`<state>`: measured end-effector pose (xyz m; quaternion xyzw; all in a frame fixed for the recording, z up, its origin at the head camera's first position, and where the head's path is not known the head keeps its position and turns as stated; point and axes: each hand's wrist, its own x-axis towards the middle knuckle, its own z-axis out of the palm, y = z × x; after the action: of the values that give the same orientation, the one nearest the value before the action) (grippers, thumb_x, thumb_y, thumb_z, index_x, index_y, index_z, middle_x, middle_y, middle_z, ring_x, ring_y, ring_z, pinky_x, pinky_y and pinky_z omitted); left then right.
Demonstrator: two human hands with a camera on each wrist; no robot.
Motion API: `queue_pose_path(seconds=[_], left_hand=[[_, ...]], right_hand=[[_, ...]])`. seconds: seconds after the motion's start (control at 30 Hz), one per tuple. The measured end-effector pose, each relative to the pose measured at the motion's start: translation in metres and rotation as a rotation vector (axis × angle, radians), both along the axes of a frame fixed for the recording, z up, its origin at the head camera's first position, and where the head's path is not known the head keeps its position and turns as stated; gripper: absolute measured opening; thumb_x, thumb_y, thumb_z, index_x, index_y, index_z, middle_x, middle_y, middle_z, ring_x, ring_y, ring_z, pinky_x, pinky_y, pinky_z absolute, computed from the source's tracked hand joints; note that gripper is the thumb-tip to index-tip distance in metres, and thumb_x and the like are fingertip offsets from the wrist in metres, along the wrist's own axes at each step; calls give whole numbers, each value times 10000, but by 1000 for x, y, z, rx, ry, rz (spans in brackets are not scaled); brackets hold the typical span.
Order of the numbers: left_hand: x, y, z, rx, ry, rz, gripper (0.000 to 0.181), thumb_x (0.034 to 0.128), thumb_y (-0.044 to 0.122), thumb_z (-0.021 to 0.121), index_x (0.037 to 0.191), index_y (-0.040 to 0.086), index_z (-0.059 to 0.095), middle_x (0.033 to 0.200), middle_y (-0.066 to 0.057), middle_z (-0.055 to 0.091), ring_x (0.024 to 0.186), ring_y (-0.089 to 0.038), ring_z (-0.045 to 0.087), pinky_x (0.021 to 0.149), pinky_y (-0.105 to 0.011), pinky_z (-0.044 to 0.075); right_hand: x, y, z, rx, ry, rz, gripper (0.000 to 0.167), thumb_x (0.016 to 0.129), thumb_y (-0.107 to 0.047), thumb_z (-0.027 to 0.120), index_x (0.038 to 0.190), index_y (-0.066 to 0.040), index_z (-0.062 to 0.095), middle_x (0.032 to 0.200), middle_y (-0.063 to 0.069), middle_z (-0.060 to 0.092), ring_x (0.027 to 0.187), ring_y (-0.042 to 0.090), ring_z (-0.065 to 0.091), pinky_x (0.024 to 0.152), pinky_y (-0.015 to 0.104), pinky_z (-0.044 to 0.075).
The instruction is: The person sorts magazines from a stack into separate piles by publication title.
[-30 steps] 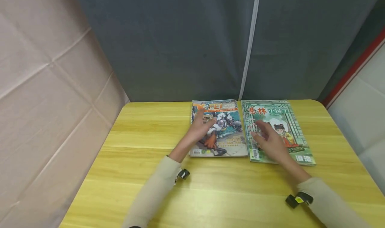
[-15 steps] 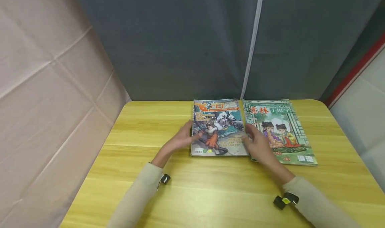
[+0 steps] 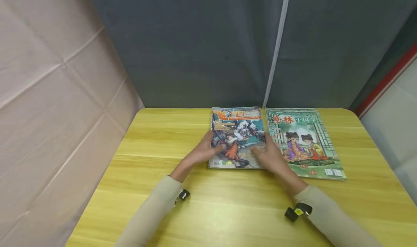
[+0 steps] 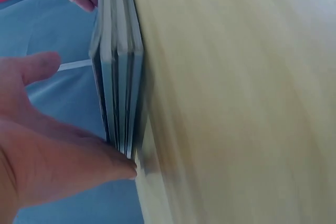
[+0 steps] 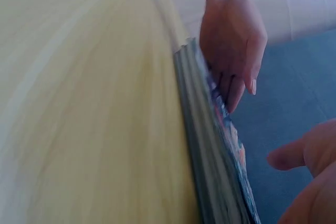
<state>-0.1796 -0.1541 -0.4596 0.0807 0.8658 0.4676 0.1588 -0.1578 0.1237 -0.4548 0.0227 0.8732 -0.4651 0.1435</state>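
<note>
A stack of several magazines (image 3: 241,129), a comic-style cover on top, lies at the far middle of the table. My left hand (image 3: 201,152) is at its left edge, thumb over the cover. In the left wrist view the straight fingers of the left hand (image 4: 68,161) lie against the end of the magazine stack (image 4: 118,66), thumb raised apart. At the right edge is my right hand (image 3: 273,156), thumb above the cover. The right wrist view shows the right hand's thumb (image 5: 289,154) clear of the stack; its fingers are mostly hidden there.
A second magazine pile (image 3: 312,160), green cover up, lies just right of the first. The wooden table (image 3: 228,210) ends at a dark grey curtain (image 3: 202,58). Pale fabric (image 3: 65,131) hangs along the left side.
Both hands were above the two piles. The left hand moved down to the comic stack's left edge, the right hand leftward off the green-covered pile to the comic stack's right edge.
</note>
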Motion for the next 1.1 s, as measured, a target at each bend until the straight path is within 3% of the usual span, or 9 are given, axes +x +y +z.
queue_pose_path(seconds=[0.17, 0.27, 0.4, 0.6, 0.87, 1.1], left_hand=[[2, 2, 9, 126, -147, 122, 1020, 1010, 506, 641, 1710, 90, 26, 1800, -122, -29, 1671, -322, -14, 1353, -562, 48], [3, 4, 17, 193, -175, 164, 967, 1022, 500, 627, 1714, 115, 71, 1803, -113, 20, 1670, -340, 31, 1345, -600, 83], [3, 11, 27, 276, -157, 173, 905, 1046, 455, 607, 1710, 104, 101, 1791, -147, 116, 1657, -358, 142, 1340, -591, 158], [2, 27, 32, 436, -130, 204, 830, 1037, 369, 634, 1676, 72, 196, 1754, -187, 241, 1610, -358, 297, 1331, -541, 246], [-1, 40, 31, 493, -73, 259, 788, 986, -46, 574, 1673, 59, 202, 1763, -172, 218, 1627, -334, 259, 1297, -478, 341], [-1, 40, 31, 602, -69, 262, 840, 937, -161, 481, 1682, 82, 179, 1769, -126, 229, 1601, -307, 329, 1288, -421, 369]], right_hand=[[-4, 0, 5, -87, -58, -48, 931, 1031, -337, 626, 1709, -86, 39, 1758, 266, 135, 1605, 514, 174, 1304, 665, 202], [-4, 1, 5, -178, -44, -74, 888, 1039, -265, 620, 1701, -52, 67, 1764, 254, 124, 1628, 468, 157, 1335, 605, 177], [-3, 1, 7, -302, -29, -107, 852, 1047, -200, 614, 1687, -9, 85, 1769, 240, 108, 1646, 430, 132, 1357, 545, 144], [-4, 3, 10, -410, -57, -158, 817, 1057, -164, 593, 1685, -13, 93, 1775, 224, 92, 1658, 391, 115, 1366, 500, 138], [-3, 10, 13, -470, -70, -191, 803, 1069, -167, 572, 1691, -33, 82, 1782, 203, 69, 1659, 370, 133, 1358, 495, 184], [-2, 12, 20, -515, -64, -205, 769, 1085, -163, 518, 1690, -22, 64, 1786, 194, 52, 1655, 377, 133, 1358, 503, 193]])
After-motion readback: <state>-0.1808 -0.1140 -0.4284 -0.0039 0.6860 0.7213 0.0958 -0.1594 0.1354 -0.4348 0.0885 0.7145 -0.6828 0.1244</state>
